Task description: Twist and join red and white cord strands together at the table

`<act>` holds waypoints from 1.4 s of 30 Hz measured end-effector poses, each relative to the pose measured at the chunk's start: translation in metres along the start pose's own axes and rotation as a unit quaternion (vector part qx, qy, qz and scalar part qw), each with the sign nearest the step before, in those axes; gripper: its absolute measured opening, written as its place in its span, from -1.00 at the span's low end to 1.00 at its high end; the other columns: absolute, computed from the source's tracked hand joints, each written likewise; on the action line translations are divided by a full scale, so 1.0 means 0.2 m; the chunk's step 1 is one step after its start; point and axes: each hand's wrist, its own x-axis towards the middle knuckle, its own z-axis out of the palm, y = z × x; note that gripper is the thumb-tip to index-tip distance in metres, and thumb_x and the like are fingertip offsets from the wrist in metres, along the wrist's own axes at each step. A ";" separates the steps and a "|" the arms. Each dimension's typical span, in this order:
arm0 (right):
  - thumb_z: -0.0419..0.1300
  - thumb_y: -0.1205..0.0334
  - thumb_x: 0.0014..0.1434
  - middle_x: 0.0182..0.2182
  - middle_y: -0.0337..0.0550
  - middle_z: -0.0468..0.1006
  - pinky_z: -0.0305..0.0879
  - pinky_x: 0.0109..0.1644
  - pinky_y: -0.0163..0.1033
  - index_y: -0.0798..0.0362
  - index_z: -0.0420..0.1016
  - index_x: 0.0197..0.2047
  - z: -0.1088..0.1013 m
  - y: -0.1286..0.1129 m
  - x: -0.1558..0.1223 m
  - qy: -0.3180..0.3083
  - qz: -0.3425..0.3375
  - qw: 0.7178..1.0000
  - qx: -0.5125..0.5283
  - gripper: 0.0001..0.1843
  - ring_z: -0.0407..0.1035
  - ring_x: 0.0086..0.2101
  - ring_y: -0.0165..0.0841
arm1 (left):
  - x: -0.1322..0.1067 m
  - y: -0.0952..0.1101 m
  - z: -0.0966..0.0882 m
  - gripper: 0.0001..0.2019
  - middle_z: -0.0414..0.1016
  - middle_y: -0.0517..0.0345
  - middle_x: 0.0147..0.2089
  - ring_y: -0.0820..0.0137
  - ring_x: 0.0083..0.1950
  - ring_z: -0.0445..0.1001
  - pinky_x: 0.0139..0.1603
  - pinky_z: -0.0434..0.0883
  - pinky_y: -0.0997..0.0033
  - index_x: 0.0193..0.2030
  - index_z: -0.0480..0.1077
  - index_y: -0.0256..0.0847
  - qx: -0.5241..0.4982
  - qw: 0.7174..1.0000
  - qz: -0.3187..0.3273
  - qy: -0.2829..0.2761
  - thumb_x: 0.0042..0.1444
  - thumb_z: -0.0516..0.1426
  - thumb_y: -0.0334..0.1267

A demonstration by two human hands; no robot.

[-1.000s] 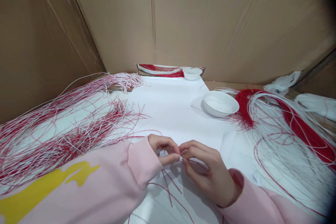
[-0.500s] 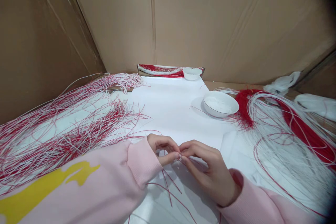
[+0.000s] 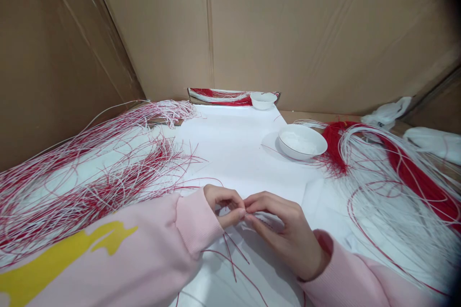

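My left hand [image 3: 226, 204] and my right hand [image 3: 283, 225] meet at their fingertips, low in the middle of the view. Each is closed in a pinch. Thin red cords [image 3: 232, 254] hang below the left fingers and trail over the white surface toward me. The point where they are gripped is mostly covered by the fingertips, so any knot or small piece there cannot be made out. A stretch of thin cord also seems to run under the right fingers.
Bundles of red and white cord [image 3: 108, 192] spread along the left. More red cord [image 3: 414, 177] and white cord lie at the right, beside a white bowl [image 3: 302, 143] with pale contents. A smaller bowl [image 3: 263, 100] stands at the back, before cardboard walls [image 3: 252, 24]. Plastic bags [image 3: 387, 112] lie far right.
The fingertips have drawn slightly closer together, and the small pale bit visible between them before is now covered. The bowls and cord bundles stay in place.
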 end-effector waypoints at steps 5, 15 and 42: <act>0.07 0.47 -0.01 -0.35 -0.14 0.43 0.29 -0.25 -0.28 0.09 0.28 -0.44 0.01 -0.01 -0.01 0.012 0.011 1.000 -0.016 -0.90 0.35 -0.32 -0.38 | 0.01 -0.03 0.00 -0.87 0.38 0.13 -0.60 0.56 -0.57 0.30 -0.51 0.26 0.60 -0.53 0.37 -0.34 0.022 0.999 0.022 0.012 -0.10 0.11 -0.29; 0.05 0.38 0.06 -0.36 -0.14 0.44 0.28 -0.24 -0.30 0.11 0.33 -0.39 0.00 0.00 0.01 0.038 0.023 0.999 -0.024 -0.95 0.34 -0.32 -0.39 | 0.03 -0.04 -0.01 -0.84 0.39 0.12 -0.59 0.55 -0.55 0.32 -0.49 0.25 0.60 -0.53 0.32 -0.35 -0.040 0.999 0.012 0.026 -0.08 0.11 -0.26; -0.14 0.21 0.17 -0.42 -0.07 0.44 0.22 -0.21 -0.18 0.10 0.35 -0.37 -0.33 0.23 -0.08 0.329 -0.054 0.892 -0.307 -0.72 0.32 -0.34 -0.28 | 0.26 -0.20 -0.35 -0.96 0.35 0.24 -0.56 0.56 -0.51 0.25 -0.41 0.20 0.58 -0.54 0.33 -0.27 0.269 0.943 0.089 0.177 -0.14 0.07 -0.39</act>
